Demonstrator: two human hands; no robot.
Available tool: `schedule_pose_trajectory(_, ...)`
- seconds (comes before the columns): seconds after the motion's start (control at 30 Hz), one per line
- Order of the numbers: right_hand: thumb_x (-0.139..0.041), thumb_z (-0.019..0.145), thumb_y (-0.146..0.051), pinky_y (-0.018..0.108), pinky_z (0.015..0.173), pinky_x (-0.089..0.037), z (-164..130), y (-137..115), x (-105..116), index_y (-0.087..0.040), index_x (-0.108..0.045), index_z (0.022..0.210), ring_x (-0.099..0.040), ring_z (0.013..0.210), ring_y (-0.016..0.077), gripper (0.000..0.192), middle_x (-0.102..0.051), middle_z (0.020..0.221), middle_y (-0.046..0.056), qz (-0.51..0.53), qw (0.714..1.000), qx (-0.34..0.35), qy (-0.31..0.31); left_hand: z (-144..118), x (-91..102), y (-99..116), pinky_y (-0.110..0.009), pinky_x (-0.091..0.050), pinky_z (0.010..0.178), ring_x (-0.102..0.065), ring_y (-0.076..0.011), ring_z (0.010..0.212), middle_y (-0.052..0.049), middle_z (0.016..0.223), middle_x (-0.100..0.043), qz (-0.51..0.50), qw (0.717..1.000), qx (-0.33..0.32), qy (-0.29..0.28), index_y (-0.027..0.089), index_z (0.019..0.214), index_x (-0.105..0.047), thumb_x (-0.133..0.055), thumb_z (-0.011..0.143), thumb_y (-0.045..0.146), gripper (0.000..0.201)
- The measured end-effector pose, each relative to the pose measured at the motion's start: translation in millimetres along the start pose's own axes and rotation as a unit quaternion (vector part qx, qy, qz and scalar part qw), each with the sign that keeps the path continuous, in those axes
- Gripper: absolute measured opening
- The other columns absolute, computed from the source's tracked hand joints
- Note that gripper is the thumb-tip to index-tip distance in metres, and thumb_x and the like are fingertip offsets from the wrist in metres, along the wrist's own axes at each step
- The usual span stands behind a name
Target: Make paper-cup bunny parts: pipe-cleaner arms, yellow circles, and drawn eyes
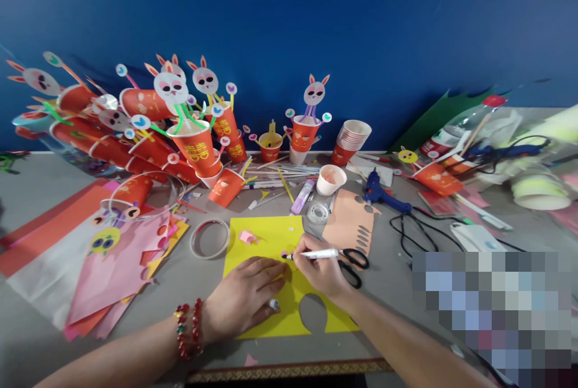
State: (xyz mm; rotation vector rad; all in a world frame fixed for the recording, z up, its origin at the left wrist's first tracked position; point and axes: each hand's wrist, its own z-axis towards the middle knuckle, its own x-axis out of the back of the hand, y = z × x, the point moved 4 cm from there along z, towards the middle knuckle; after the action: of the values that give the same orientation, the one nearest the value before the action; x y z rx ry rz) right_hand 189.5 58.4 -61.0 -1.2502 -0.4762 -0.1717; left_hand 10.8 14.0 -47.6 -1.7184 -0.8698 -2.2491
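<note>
Right hand (321, 270) wrapped around white marker pen (316, 253), tip down on small pink paper piece (285, 253) lying on yellow paper sheet (271, 243). Left hand (246, 299) spread flat, palm down, pinning sheet so it stays put under pen; pen cap (273, 303) tucked under its fingers, beaded bracelet (189, 328) on wrist. Black-handled scissors (354, 264) just right of pen. Tape roll (318, 213), purple glue stick (302, 196), blue glue gun (379, 194) farther out on table (189, 279). Finished red bunny cups (198, 147) crowded against blue wall (316, 14), out of work area.
</note>
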Motion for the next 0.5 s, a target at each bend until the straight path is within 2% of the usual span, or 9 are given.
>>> schedule_pose_trajectory(0.5, -0.051, 0.087, -0.019, 0.023, 0.051, -0.033, 1.1, -0.9, 2.1, -0.021, -0.045, 0.065, -0.040, 0.050, 0.0110, 0.024, -0.044, 0.056, -0.006, 0.001, 1.000, -0.010, 0.020, -1.2, -2.2, -0.5, -0.043, -0.046, 0.105, -0.053, -0.0270, 0.127, -0.011, 0.141, -0.057, 0.004, 1.000, -0.003, 0.005, 0.017, 0.130, -0.054, -0.055, 0.095, 0.033, 0.038)
